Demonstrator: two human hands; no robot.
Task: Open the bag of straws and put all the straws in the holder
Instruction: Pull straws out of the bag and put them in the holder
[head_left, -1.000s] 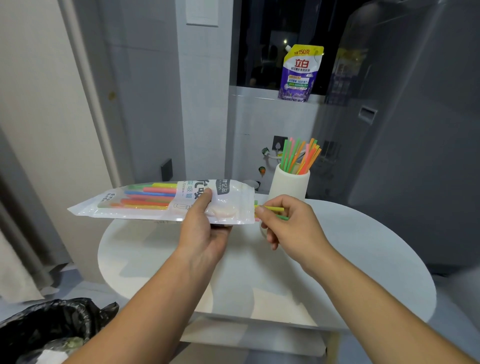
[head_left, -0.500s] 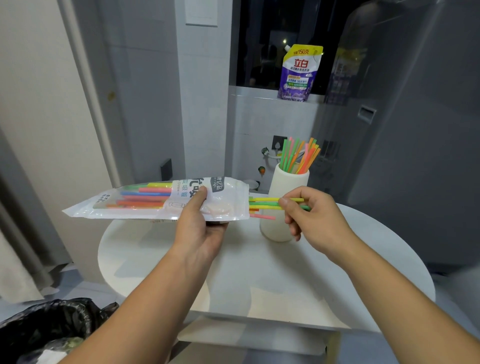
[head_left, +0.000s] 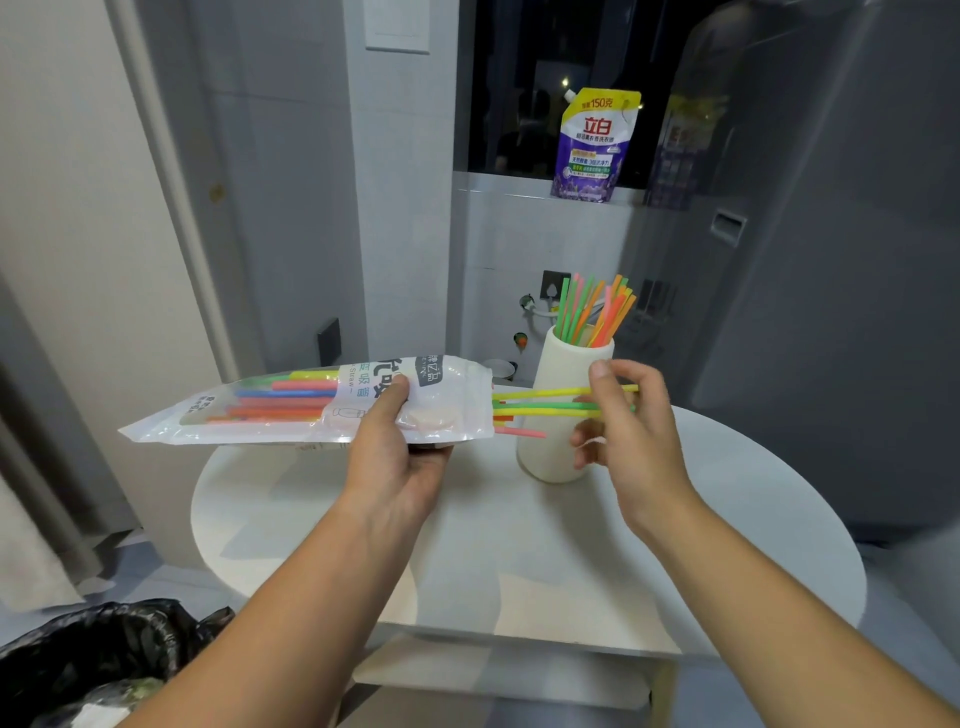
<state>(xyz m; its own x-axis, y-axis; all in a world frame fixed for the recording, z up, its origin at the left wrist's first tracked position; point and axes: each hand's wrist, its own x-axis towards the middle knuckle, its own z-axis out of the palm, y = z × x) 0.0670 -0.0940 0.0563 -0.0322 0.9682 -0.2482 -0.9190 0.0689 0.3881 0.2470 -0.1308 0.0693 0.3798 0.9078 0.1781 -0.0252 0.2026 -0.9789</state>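
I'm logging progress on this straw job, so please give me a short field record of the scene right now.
left hand: grips the straw bag near its open end, level above the table
right hand: pinches yellow and green straws that stick out of the bag's open end
bag contents: many coloured straws inside
holder: white, upright on the round table
standing straws: already in the holder
background: detergent pouch on the ledge
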